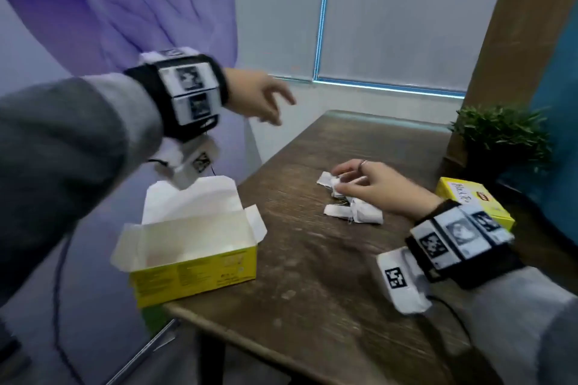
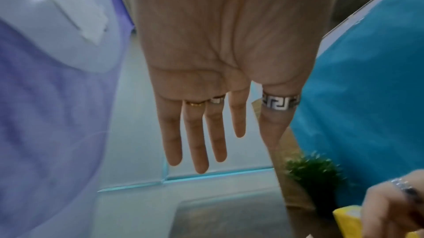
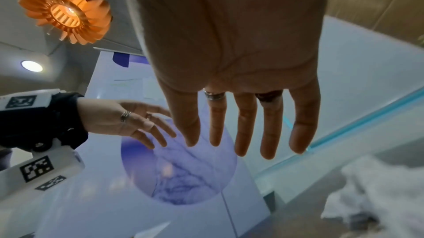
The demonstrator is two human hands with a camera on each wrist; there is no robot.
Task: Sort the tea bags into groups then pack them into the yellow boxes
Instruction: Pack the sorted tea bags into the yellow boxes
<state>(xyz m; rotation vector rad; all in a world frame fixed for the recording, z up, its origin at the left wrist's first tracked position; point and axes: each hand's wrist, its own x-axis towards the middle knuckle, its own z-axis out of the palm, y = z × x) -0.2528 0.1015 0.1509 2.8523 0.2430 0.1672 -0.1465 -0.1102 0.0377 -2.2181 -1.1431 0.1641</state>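
Observation:
A pile of white tea bags [image 1: 352,206] lies in the middle of the wooden table [image 1: 312,275]. My right hand [image 1: 345,180] hovers over the far part of the pile with straight, spread fingers [image 3: 243,133] and holds nothing; I cannot tell whether it touches the bags. The tea bags [image 3: 378,187] show blurred under that hand. An open yellow box [image 1: 194,269], flaps up, sits at the table's near left corner. My left hand [image 1: 275,109] is raised in the air beyond the box, its fingers [image 2: 199,142] straight and empty. A shut yellow box [image 1: 475,206] lies at the right.
A small green plant [image 1: 500,137] stands at the far right corner, behind the shut box. A wooden panel and a teal wall close the right side. The open box overhangs the table's left edge. Bare tabletop stretches toward me.

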